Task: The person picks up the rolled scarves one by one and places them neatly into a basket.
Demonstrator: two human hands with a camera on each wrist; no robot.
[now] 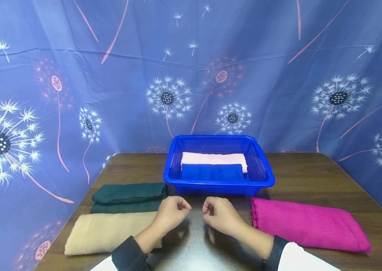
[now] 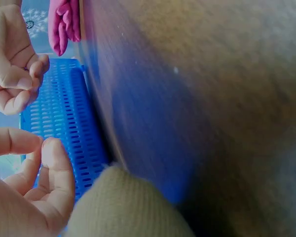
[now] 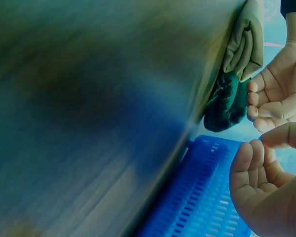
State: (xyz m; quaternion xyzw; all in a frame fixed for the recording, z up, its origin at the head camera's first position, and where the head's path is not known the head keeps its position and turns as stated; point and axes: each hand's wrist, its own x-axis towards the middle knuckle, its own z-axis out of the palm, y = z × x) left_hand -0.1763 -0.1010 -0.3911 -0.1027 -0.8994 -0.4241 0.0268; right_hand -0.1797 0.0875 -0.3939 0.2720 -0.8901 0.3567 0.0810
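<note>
Cloths: 5 folded | basket (image 1: 265, 177): 1 | hands: 2 empty

Blue dandelion-print fabric backdrop (image 1: 279, 94), dark wooden table (image 1: 313, 177) — folded dark green cloth (image 1: 128, 192) left of a blue plastic mesh basket (image 1: 219, 184) holding a pale pink folded cloth (image 1: 212, 158) and a blue folded cloth (image 1: 211, 173).

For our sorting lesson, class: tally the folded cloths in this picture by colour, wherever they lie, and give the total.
Pink cloth, in the blue basket: 1
Blue cloth, in the basket: 1
Dark green cloth, on the table: 1
Beige cloth, on the table: 1
Magenta cloth, on the table: 1
Total: 5
</note>
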